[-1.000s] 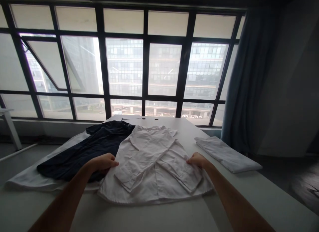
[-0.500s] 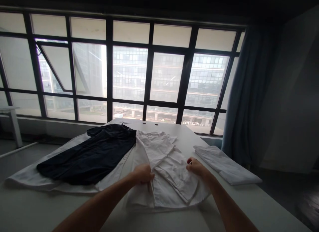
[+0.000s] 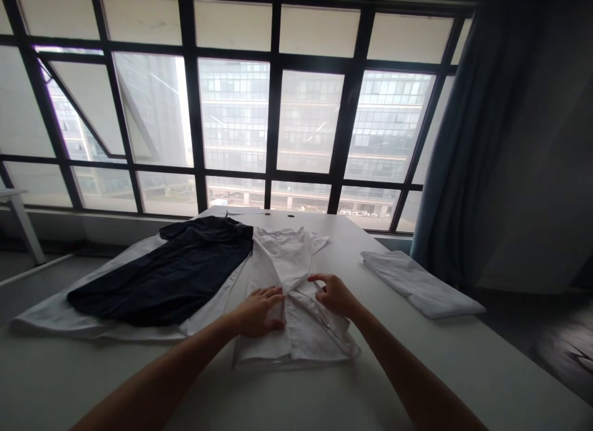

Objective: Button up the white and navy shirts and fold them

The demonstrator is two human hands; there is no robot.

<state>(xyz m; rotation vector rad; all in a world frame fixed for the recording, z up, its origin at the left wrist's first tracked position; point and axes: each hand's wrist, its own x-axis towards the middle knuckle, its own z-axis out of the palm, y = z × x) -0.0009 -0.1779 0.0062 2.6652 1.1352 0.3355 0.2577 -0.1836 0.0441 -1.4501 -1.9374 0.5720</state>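
Observation:
A white short-sleeved shirt (image 3: 282, 258) lies on the table, its right side drawn inward in loose creases. Flat on the lower middle of that shirt rests my left hand (image 3: 262, 310), fingers stretched and holding nothing. My right hand (image 3: 336, 294) is at the shirt's right edge, index finger reaching inward and the other fingers curled, with cloth at the thumb and fingers. The fingers partly hide the cloth there. Left of the white shirt, a dark navy garment (image 3: 162, 273) is spread on top of another white cloth (image 3: 41, 320).
A folded white garment (image 3: 421, 286) lies on the right part of the white table (image 3: 296, 397). Behind the table are black-framed windows (image 3: 273, 122), one pane tilted open, and a blue-grey curtain (image 3: 445, 171). Part of another table (image 3: 25, 224) shows at the left.
My right hand has moved left and inward, bringing the white shirt's right side with it. My left hand has gone from a closed grip to lying flat. The view has tipped slightly downward.

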